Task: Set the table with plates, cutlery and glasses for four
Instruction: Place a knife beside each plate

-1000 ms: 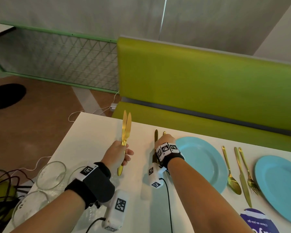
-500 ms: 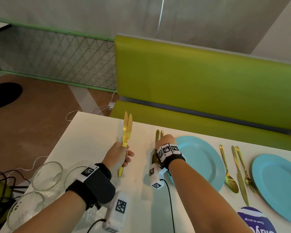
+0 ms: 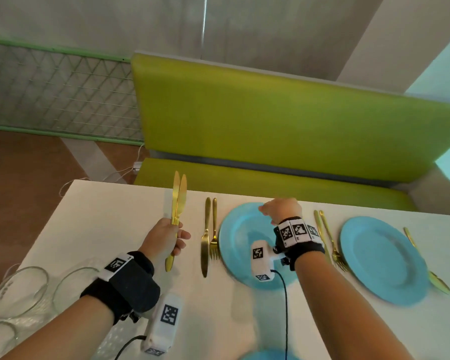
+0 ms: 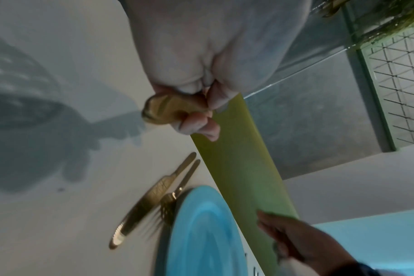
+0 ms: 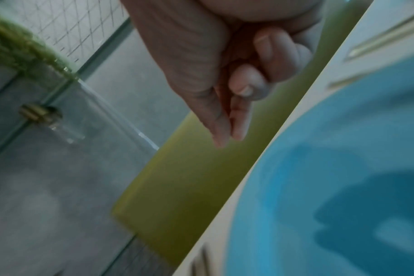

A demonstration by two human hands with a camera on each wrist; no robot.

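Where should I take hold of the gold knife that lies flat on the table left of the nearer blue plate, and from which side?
Pinch the gold knife at its narrow handle, the far end, coming from above. It lies flat, its blade end toward the person, and the fork lies close alongside between it and the blue plate, so put one of the fingers on the bare left edge, and the thumb carefully between.

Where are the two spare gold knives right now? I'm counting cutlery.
In the head view, the two gold knives stand upright in the left hand, left of the laid knife and fork.
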